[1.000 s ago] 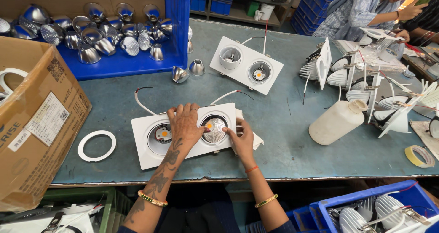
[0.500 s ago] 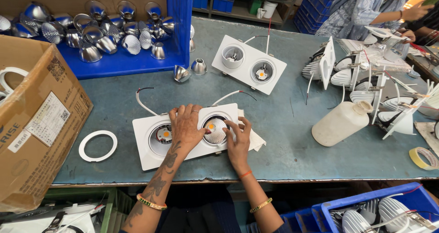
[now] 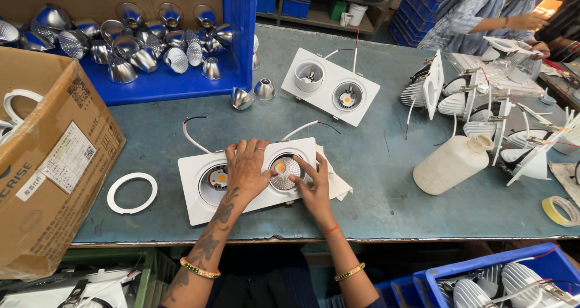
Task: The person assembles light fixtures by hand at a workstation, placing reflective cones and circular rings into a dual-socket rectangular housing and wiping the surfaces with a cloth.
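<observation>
Head view. Blue bin [image 3: 181,86] at 11 o'clock on the table [image 3: 374,181]: holds a heap of shiny metal reflectors [image 3: 130,39], cone-shaped, lying every way. Two loose reflectors [image 3: 254,93] sit on the table just outside its front corner. Cardboard box [image 3: 51,163] at 9 o'clock, open top, white rings partly visible inside at its left edge. Blue crate [image 3: 513,278] at 5 o'clock below the table edge: holds white ribbed lamp bodies with wires. At the centre, close to the near edge, lies the white twin lamp fixture [image 3: 244,178], flat, face up, two round openings, each with a lit-looking orange centre; wires run from its far side. Folded paper [image 3: 335,184] sticks out from under its right end. A second fixture [image 3: 330,84] lies at 12 o'clock, well apart. White ring [image 3: 132,192] flat at 8 o'clock from the fixture, near it, not touching. White bottle [image 3: 454,162] on its side at 3 o'clock; behind it a cluster of white lamp parts [image 3: 471,96]. Tape roll [image 3: 560,210] at the far right. Another person [image 3: 483,12] works at 1 o'clock. Left hand [image 3: 246,168]: palm down, fingers spread, pressed flat on the fixture between the openings. Right hand [image 3: 308,181]: fingers curled at the rim of the right opening, touching it; nothing lifted.
</observation>
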